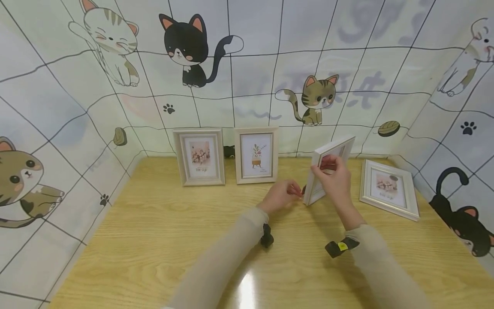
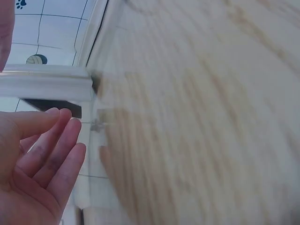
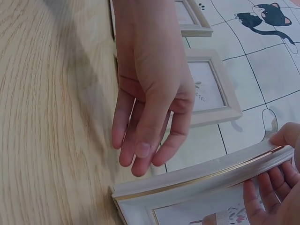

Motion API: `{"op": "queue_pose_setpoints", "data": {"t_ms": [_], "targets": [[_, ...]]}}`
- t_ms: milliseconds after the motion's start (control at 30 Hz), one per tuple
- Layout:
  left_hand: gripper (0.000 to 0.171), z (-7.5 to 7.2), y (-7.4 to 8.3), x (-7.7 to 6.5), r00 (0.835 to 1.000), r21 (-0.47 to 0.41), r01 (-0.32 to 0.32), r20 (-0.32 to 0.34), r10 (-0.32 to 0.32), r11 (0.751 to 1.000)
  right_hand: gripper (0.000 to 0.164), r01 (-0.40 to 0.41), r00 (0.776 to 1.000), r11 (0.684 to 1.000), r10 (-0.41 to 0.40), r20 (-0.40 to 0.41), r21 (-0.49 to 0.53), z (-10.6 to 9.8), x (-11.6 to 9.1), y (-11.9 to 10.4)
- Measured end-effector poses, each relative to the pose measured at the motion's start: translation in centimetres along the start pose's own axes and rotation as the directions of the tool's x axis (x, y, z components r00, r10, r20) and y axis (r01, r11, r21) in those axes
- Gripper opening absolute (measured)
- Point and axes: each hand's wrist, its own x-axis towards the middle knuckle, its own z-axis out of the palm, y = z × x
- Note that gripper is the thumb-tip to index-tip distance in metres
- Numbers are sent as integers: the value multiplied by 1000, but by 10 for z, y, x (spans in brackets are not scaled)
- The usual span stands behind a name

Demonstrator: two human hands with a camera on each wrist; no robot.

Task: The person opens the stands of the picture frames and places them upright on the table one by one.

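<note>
In the head view my right hand [image 1: 338,180] grips a light-coloured picture frame [image 1: 310,185] by its side edge, thumb on one side and fingers on the other. That frame stands upright on the tabletop, turned nearly edge-on. A plant print shows partly inside the frame [image 3: 187,186] in the right wrist view. My left hand [image 1: 281,195] is beside the frame's lower back edge, fingers loosely bent with nothing between them. Close to its fingertips is a dark piece [image 2: 56,106] behind the frame, seen in the left wrist view.
Two more picture frames stand at the back: one with a flower print [image 1: 200,156], one with a potted-plant print [image 1: 256,155]. Another frame [image 1: 389,189] lies tilted back at the right. A cat-printed cloth wall [image 1: 254,73] surrounds the wooden table [image 1: 154,240].
</note>
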Motion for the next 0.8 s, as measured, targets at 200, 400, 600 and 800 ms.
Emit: {"op": "queue_pose_setpoints", "data": {"t_ms": [200,400,600,800], "targets": [[11,-8,6,-1,1000,-40,-13,16,14,999,38,-17,999,999,18,36,-32,-10,1,-3],[14,-12,15,-3,1000,-51,-12,22,14,999,34,-20,998,1000,20,58,4,-20,2,1],[21,-7,13,1,999,-63,-38,16,39,997,31,3,992,1000,-5,130,19,-31,3,6],[31,-1,15,5,995,-103,-70,57,76,992,24,79,978,996,-83,191,27,-43,0,9]]}}
